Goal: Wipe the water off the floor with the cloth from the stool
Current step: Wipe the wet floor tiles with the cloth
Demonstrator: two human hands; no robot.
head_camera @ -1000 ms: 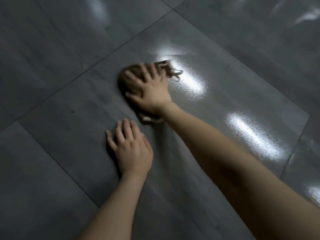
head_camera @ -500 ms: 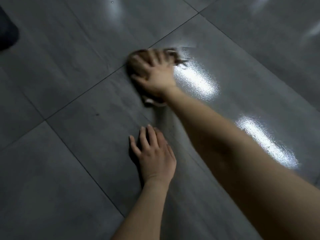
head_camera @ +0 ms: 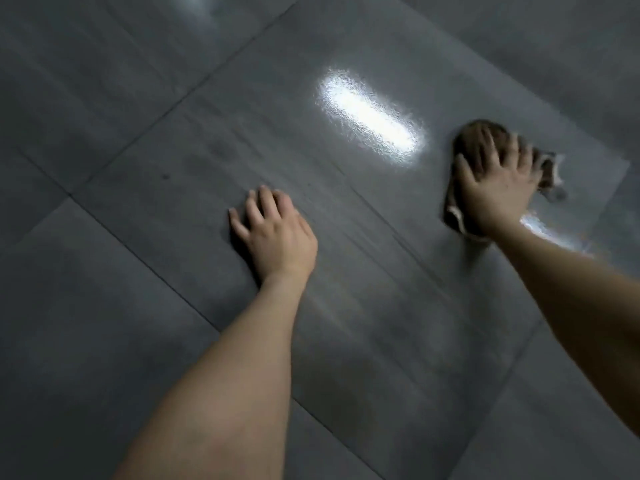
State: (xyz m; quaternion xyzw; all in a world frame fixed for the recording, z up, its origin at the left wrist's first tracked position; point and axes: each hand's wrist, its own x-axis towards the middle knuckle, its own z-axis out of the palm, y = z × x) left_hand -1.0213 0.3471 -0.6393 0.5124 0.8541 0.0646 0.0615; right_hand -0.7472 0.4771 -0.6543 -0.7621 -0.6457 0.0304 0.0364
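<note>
Two bare hands and one cloth show on a dark grey tiled floor (head_camera: 138,341). No containers are visible. At the centre left, the left hand (head_camera: 277,233) lies flat on a tile, palm down, fingers loosely spread, holding nothing. Between the hands, a bright patch of reflected light (head_camera: 370,119) shines on the glossy tile. At the right, the right hand (head_camera: 498,188) presses down with fingers splayed over a crumpled brown cloth (head_camera: 467,140), which sits directly under the palm and pokes out around it. The cloth lies well apart from the left hand.
</note>
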